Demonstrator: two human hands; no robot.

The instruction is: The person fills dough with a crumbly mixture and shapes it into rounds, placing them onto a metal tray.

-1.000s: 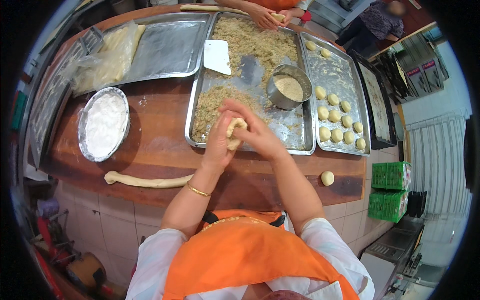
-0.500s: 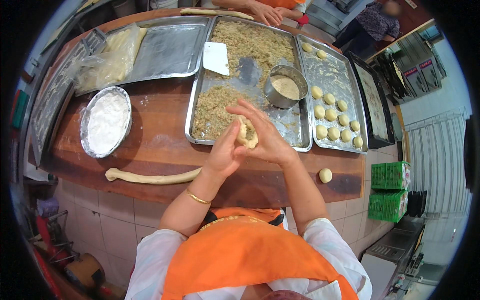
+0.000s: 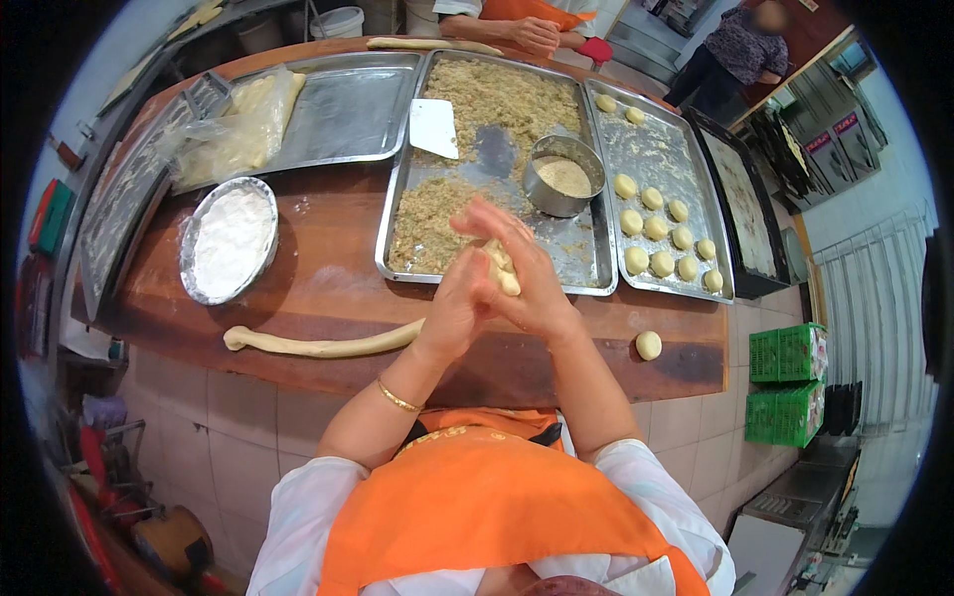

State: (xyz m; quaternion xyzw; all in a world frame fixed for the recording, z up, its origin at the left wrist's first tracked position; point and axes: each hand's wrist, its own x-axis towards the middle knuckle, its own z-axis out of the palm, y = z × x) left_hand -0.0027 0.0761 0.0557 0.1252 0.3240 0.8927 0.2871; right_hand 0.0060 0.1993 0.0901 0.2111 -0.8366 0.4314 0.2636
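Observation:
Between my palms is a piece of pale dough [image 3: 502, 270], gathered and partly hidden by the fingers. My left hand [image 3: 463, 303] presses it from the left, and my right hand [image 3: 525, 278] wraps it from the right. Both hands are closed around it above the near edge of a large metal tray [image 3: 596, 283] of crumbly filling [image 3: 437, 221]. A long dough rope [image 3: 318, 346] lies on the wooden table below my left forearm. One round dough ball [image 3: 648, 346] sits on the table right of my right forearm.
In the filling tray are a white scraper [image 3: 433, 128] and a metal pot [image 3: 562, 201] of light crumbs. A bowl of white flour [image 3: 231, 240] stands left. Several dough balls sit on the right tray [image 3: 636, 149]. Across the table, another person's hands [image 3: 537, 36] rest together.
My hands have closed further around the dough, whose hollow opening no longer shows. The whole view has shifted slightly.

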